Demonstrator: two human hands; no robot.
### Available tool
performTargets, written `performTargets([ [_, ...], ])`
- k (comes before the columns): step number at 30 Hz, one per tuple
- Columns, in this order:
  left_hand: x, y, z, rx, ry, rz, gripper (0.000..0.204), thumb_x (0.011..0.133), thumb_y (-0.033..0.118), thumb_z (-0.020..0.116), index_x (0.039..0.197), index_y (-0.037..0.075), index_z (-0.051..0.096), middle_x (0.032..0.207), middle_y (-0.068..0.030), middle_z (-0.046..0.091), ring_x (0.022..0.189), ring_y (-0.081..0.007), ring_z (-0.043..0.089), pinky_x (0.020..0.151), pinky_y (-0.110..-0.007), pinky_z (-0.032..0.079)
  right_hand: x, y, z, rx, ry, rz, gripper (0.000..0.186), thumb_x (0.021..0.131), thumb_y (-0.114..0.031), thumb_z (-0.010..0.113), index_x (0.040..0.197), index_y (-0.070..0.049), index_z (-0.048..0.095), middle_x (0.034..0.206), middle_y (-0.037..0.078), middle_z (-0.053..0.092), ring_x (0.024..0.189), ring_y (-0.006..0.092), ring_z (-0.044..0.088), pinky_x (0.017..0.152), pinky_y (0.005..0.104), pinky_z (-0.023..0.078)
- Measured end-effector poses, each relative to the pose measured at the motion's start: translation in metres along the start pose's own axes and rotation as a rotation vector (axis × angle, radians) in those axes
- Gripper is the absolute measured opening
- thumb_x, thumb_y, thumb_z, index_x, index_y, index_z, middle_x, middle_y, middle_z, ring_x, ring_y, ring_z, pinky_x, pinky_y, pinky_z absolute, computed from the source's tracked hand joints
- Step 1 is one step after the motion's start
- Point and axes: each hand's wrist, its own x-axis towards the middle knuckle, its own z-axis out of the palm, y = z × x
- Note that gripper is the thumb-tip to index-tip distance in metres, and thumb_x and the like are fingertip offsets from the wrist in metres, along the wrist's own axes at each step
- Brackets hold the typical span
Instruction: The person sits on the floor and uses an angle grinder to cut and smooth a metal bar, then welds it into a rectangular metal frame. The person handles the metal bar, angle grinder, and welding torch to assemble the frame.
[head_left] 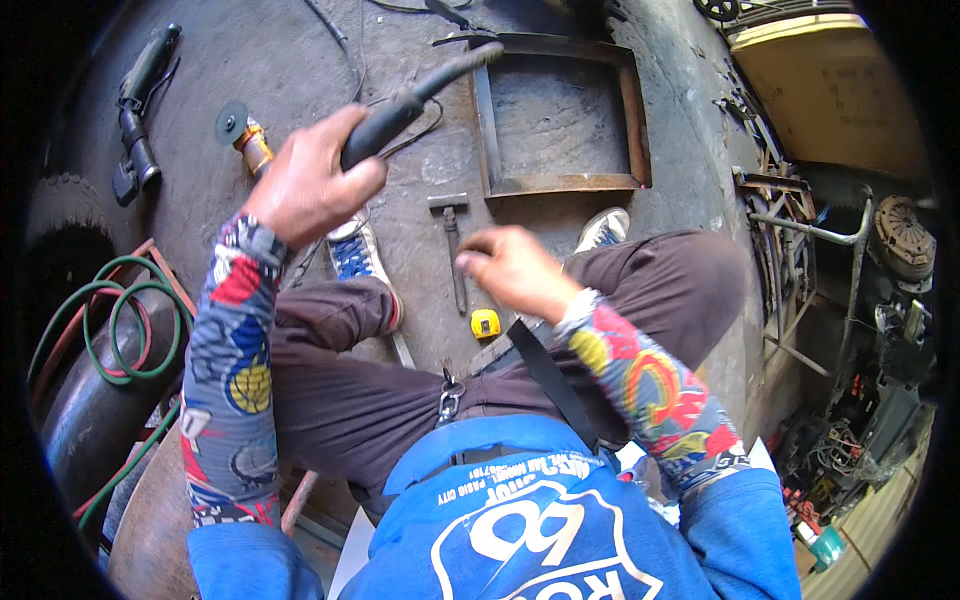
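Observation:
My left hand [320, 175] is closed around the black handle of a welding torch [395, 115], whose curved neck reaches over the near-left corner area of a square steel frame [630, 110] lying on the floor. My right hand [525, 272] hovers above my lap, its fingers curled and nothing showing in them. Beside its fingertips a metal hammer [452, 245] lies on the floor, apart from the hand as far as I can see. A yellow tape measure [485, 323] rests just below the hammer's handle end.
Left of my left hand lie an orange angle grinder [255, 148] with a disc and a dark power tool [145, 110]. A cylinder [120, 345] with green hoses [100, 300] stands at my left. Scrap metal, a bent tube frame [860, 235] and a round metal part [905, 230] line the right.

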Motion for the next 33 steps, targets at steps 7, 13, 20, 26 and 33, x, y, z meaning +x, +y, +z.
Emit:
performTargets([
  [7,-0.009,-0.021,0.085,0.197,-0.199,-0.223,0.043,0.082,0.029,0.067,0.119,0.007,0.069,0.095,-0.0269,0.072,0.095,-0.0447,0.071,0.086,-0.053,0.056,0.019,0.056,0.033,0.781,-0.066,0.662,0.052,0.105,-0.038,0.062,0.138,0.002,0.059,0.117,0.015,0.07,0.09,0.0245,0.072,0.077,0.0374,0.061],
  [13,-0.003,-0.019,0.141,0.433,-0.419,-0.347,0.053,0.081,0.033,0.068,0.129,0.01,0.066,0.096,-0.0273,0.073,0.096,-0.0455,0.071,0.087,-0.055,0.056,0.026,0.036,0.065,1.447,-0.061,0.503,0.036,0.108,-0.032,0.058,0.123,0.0,0.063,0.1,0.012,0.07,0.071,0.0172,0.069,0.064,0.0302,0.059],
  [20,0.019,-0.013,0.148,0.403,-0.406,-0.332,0.055,0.082,0.031,0.067,0.133,0.01,0.066,0.1,-0.0269,0.074,0.096,-0.0447,0.072,0.088,-0.054,0.056,0.039,0.04,0.071,1.422,0.146,0.521,0.028,0.104,-0.023,0.063,0.107,0.004,0.072,0.081,0.009,0.07,0.064,0.0146,0.067,0.055,0.0295,0.056],
  [26,0.03,-0.007,0.158,0.466,-0.469,-0.318,0.057,0.082,0.031,0.066,0.134,0.008,0.064,0.098,-0.0277,0.074,0.094,-0.0459,0.072,0.087,-0.055,0.057,0.042,0.049,0.082,1.378,0.216,0.575,0.028,0.101,-0.024,0.066,0.097,0.003,0.074,0.074,0.01,0.07,0.062,0.0177,0.068,0.057,0.0358,0.054],
  [33,0.034,-0.005,0.163,0.499,-0.475,-0.324,0.055,0.082,0.03,0.069,0.133,0.009,0.063,0.098,-0.0275,0.072,0.095,-0.0463,0.07,0.085,-0.056,0.055,0.046,0.057,0.091,1.126,0.21,0.497,0.025,0.107,-0.019,0.058,0.11,0.004,0.068,0.087,0.01,0.07,0.067,0.0178,0.071,0.057,0.0324,0.06],
])
